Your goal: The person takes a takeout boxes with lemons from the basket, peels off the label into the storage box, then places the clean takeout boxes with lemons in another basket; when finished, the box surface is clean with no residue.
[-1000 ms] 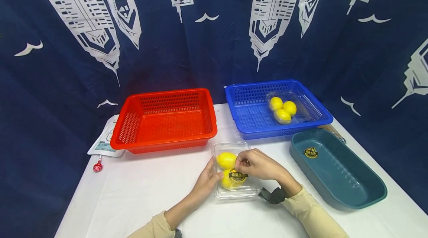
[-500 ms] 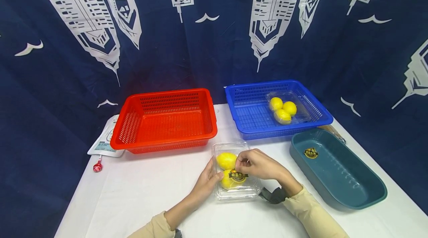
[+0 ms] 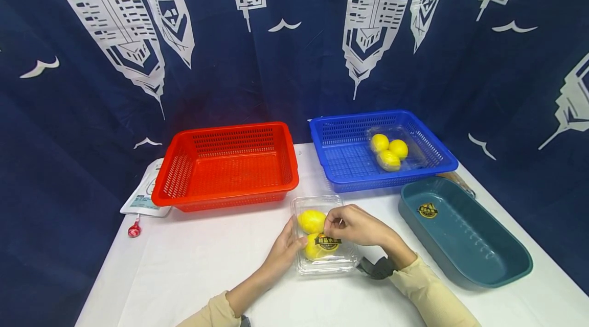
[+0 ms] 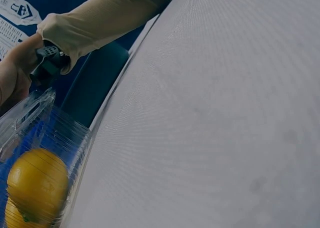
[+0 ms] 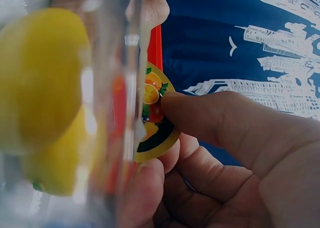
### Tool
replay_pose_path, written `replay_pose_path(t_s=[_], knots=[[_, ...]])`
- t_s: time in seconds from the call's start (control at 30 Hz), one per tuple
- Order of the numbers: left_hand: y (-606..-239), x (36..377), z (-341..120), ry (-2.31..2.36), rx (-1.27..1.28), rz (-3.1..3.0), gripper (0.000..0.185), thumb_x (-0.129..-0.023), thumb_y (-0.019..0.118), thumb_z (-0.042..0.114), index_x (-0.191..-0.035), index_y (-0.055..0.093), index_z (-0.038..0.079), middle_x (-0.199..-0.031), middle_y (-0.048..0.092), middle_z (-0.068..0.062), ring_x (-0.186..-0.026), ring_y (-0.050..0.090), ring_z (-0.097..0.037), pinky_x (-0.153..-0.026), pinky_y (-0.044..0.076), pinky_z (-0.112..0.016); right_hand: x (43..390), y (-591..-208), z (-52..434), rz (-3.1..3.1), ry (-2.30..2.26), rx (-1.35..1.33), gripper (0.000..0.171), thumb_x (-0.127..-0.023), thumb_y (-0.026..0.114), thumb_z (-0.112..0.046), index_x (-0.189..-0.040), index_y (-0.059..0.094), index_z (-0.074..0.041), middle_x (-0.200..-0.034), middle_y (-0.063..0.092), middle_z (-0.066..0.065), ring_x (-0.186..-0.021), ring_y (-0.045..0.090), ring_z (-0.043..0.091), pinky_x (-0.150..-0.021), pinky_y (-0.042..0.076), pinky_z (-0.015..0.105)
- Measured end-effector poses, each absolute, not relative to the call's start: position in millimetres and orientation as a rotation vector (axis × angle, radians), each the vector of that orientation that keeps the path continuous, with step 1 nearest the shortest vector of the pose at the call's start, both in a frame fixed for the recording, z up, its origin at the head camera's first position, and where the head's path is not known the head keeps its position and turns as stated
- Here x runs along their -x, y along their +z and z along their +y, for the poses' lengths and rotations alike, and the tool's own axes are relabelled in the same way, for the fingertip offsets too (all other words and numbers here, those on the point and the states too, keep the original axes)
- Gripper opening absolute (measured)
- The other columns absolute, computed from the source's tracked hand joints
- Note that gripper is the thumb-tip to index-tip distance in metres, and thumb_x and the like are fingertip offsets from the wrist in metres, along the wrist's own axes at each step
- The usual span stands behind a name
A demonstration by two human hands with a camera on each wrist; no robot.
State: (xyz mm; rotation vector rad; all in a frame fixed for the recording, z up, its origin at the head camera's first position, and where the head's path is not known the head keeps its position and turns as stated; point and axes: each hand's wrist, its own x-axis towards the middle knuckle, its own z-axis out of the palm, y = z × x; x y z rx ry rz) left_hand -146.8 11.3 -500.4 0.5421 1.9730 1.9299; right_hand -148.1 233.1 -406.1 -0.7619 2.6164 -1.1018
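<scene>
A clear plastic fruit box with yellow lemons inside is on the white table in the head view. My left hand grips its left side, thumb over the lid. On the lid is a black-and-gold round sticker. My right hand pinches the sticker's edge; the right wrist view has the thumb on the printed face of the sticker and fingers behind it, close against the box. The left wrist view catches a lemon through the box wall, while the left fingers are out of sight there.
Behind stand a red basket and a blue basket holding another clear box of lemons. A teal bin with a similar sticker is at right. A lollipop and a white pouch lie left.
</scene>
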Motion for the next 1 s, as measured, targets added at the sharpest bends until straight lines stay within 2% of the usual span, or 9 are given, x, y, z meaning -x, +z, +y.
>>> replay_pose_path(t_s=[0.23, 0.53, 1.0], knots=[[-500.7, 147.1, 11.4, 1.936, -0.555, 1.968, 0.077, -0.096, 0.051, 0.019, -0.155, 0.005, -0.001, -0.162, 0.006, -0.025, -0.147, 0.018, -0.044, -0.12, 0.018, -0.051, 148.5, -407.5, 234.1, 2.606, -1.107, 0.755, 0.005, -0.087, 0.065, -0.01, -0.084, 0.069, -0.008, -0.077, 0.067, -0.006, -0.066, 0.054, 0.001, -0.061, 0.049, 0.018], [-500.3, 146.9, 11.2, 1.922, -0.538, 1.98, 0.079, -0.096, 0.052, 0.02, -0.155, 0.004, -0.002, -0.162, 0.005, -0.025, -0.147, 0.017, -0.045, -0.12, 0.018, -0.052, 149.7, -408.2, 235.8, 2.588, -1.126, 0.785, 0.01, -0.084, 0.063, -0.003, -0.084, 0.069, -0.011, -0.078, 0.067, -0.004, -0.066, 0.054, 0.001, -0.06, 0.05, 0.018], [-500.7, 148.2, 11.3, 1.943, -0.545, 1.956, 0.078, -0.096, 0.051, 0.019, -0.155, 0.004, -0.003, -0.161, 0.005, -0.026, -0.147, 0.017, -0.045, -0.12, 0.017, -0.053, 150.1, -407.2, 238.4, 2.561, -1.153, 0.812, 0.007, -0.087, 0.063, -0.006, -0.086, 0.069, -0.008, -0.079, 0.068, -0.004, -0.068, 0.055, 0.0, -0.064, 0.051, 0.018]])
